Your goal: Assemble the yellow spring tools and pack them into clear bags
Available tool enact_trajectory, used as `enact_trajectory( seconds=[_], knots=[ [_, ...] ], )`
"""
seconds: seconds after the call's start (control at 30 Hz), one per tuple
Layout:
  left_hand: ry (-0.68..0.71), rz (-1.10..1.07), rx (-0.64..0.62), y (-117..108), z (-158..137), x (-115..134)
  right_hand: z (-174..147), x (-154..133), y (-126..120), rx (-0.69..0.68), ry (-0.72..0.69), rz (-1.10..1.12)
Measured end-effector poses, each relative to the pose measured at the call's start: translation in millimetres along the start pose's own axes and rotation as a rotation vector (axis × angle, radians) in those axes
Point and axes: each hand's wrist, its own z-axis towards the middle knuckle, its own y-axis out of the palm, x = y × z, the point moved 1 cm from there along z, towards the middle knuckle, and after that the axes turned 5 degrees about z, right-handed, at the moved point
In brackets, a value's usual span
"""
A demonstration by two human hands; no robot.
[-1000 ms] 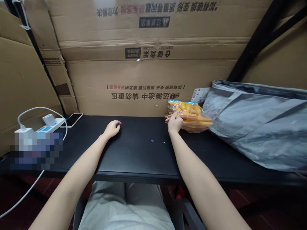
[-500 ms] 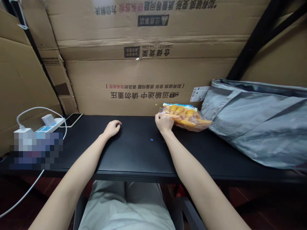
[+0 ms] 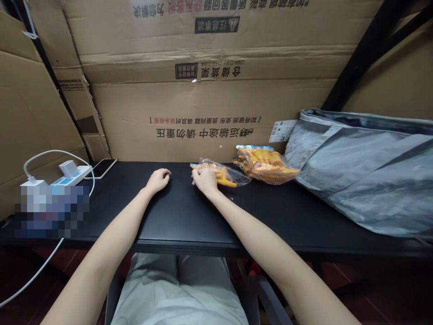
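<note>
My right hand [image 3: 205, 181] is closed on the near-left end of a clear plastic packet of orange-yellow pieces [image 3: 226, 178], at the back middle of the black table. The packet's far end sticks out to the right of my fingers; what the pieces are, I cannot make out. More such packets [image 3: 267, 163] lie in a small pile to the right, just apart from it. My left hand [image 3: 157, 181] rests on the tabletop further left, its fingers loosely curled, and nothing shows in it.
A large grey fabric bag [image 3: 358, 180] stands on the right of the table [image 3: 182, 221]. On the left are a power strip [image 3: 71, 177] with white plugs, a phone [image 3: 103, 169], a looping white cable and a blurred-out item. Cardboard [image 3: 203, 101] walls the back.
My right hand has moved left from the pile, carrying one packet along the tabletop. The other packets stay by the grey bag. My left hand has not moved.
</note>
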Motion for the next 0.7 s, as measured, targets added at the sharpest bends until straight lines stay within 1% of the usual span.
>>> enact_trajectory(
  seconds=[0.03, 0.1, 0.17, 0.23, 0.37, 0.47, 0.57, 0.63, 0.7],
  knots=[
    [-0.004, 0.005, -0.002, 0.3, 0.1, -0.8, -2.5, -2.4, 7.5, -0.058, -0.035, 0.045],
    [-0.009, 0.019, -0.009, 2.0, 0.5, -3.0, -6.8, -5.4, 21.0, -0.133, -0.126, 0.109],
    [-0.005, 0.034, -0.015, 5.2, 1.4, -6.5, -9.8, -6.3, 30.7, -0.177, -0.214, 0.141],
    [0.004, 0.050, -0.028, 9.8, 2.4, -10.8, -11.3, -5.5, 35.5, -0.207, -0.284, 0.150],
    [-0.004, 0.102, -0.116, 18.4, 3.7, -17.8, -11.8, -3.1, 33.3, -0.265, -0.372, 0.130],
    [-0.031, 0.147, -0.245, 19.2, 2.1, -16.2, -12.3, -3.1, 28.1, -0.331, -0.421, 0.084],
    [-0.034, 0.189, -0.371, 15.7, -1.5, -9.6, -13.6, -4.6, 24.8, -0.394, -0.478, 0.057],
    [-0.024, 0.193, -0.385, 13.6, -3.7, -5.3, -14.5, -5.8, 24.4, -0.421, -0.515, 0.052],
    [0.010, 0.181, -0.308, 12.6, -4.9, -2.4, -14.9, -6.5, 24.9, -0.444, -0.539, 0.049]
  ],
)
